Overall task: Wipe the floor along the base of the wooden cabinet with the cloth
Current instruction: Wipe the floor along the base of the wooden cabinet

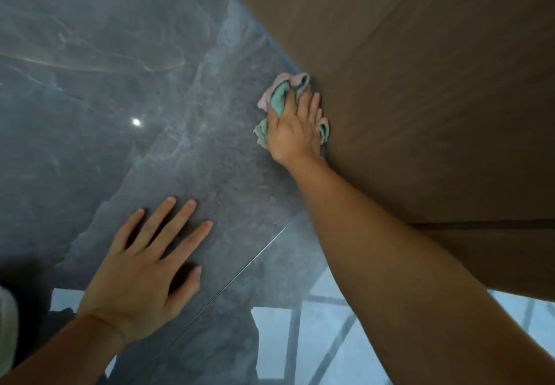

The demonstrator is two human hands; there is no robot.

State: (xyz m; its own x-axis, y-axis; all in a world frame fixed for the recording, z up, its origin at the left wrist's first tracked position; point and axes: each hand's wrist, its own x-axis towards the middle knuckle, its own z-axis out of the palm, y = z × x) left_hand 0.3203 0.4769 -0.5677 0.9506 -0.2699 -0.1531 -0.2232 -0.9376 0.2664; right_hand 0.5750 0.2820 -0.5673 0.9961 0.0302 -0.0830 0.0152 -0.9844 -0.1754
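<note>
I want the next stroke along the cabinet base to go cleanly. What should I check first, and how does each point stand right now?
1. Cloth under the right hand: ok, bunched beneath the palm and fingers.
2. Cloth reaches the cabinet base: ok, it sits right at the edge.
3. Left hand braced: ok, flat on the floor with fingers spread.
4. Path ahead along the base: ok, nothing visible lying there.
5. Cloth still clean enough: cannot tell.

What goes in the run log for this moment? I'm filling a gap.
right hand: pressing cloth on floor at cabinet base | left hand: flat on floor, empty | step: wiping
</note>
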